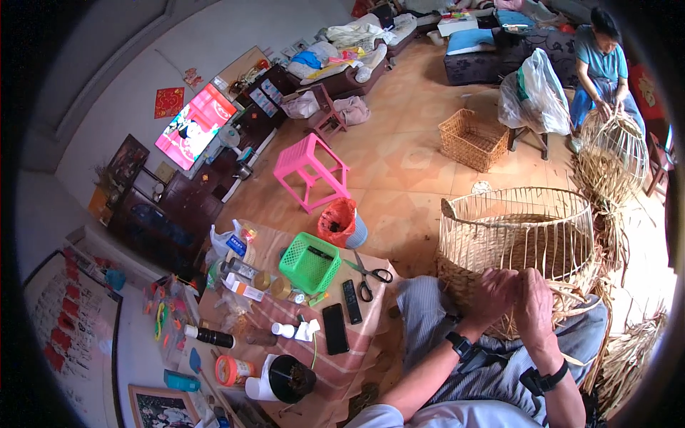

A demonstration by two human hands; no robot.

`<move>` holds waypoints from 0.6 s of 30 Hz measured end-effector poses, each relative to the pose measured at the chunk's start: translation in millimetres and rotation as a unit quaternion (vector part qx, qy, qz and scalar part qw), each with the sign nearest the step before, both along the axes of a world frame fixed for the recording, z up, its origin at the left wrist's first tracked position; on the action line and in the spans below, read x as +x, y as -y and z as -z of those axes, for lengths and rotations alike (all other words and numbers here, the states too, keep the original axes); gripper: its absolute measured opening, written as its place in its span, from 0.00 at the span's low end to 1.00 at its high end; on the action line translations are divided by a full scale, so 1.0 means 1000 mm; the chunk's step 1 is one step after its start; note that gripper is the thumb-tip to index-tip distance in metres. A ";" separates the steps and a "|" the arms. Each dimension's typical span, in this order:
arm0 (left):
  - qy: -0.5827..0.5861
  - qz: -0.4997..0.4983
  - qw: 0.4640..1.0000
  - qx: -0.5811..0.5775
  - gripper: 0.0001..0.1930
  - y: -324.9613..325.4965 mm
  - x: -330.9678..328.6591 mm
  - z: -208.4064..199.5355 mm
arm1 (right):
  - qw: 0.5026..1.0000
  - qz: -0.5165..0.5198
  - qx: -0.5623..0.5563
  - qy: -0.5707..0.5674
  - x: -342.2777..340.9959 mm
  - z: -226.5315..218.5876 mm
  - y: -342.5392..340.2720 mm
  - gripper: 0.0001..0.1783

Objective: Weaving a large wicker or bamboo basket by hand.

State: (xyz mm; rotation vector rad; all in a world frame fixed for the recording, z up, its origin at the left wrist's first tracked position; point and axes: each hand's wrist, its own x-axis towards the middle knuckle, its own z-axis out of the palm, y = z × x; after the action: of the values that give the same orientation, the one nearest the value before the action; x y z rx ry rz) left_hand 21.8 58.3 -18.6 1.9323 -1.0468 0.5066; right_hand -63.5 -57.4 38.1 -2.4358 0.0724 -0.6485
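Observation:
A large half-woven straw basket (457,274) rests across my lap. Its lower wall is densely woven, while bare upright stakes rise above to a round rim. My left hand (494,296) and my right hand (534,296) meet at its near wall, close together, fingers bent and pinching the straw there. The exact strand between the fingertips is partly hidden. Loose straw strands (578,308) curve out to the right of my right hand. Both wrists wear black straps.
To the left, a table holds a green plastic basket (311,264), scissors (366,274), a remote (352,301) and a phone (335,329). Beyond stand a lined bin (339,222), a pink stool (312,169) and a wicker basket (474,139). Another person (601,78) works on a similar basket, far right.

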 end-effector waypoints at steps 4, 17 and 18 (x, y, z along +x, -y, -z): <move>-0.014 0.018 1.000 0.004 0.06 0.009 -0.006 -0.001 | 0.999 0.014 -0.004 -0.034 -0.013 0.012 0.003 0.15; -0.033 0.022 0.996 0.082 0.16 0.025 -0.006 -0.103 | 0.987 -0.045 -0.139 -0.063 -0.034 0.026 -0.006 0.21; -0.103 0.089 0.986 0.093 0.20 0.040 -0.011 -0.105 | 0.987 -0.038 -0.140 -0.066 -0.032 0.034 -0.007 0.21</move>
State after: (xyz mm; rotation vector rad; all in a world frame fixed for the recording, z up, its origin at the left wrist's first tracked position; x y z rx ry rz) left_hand 11.0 18.3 86.3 1.9802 -1.1497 0.1079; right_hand -95.4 -50.1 4.1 -2.7359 -0.0612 -0.4887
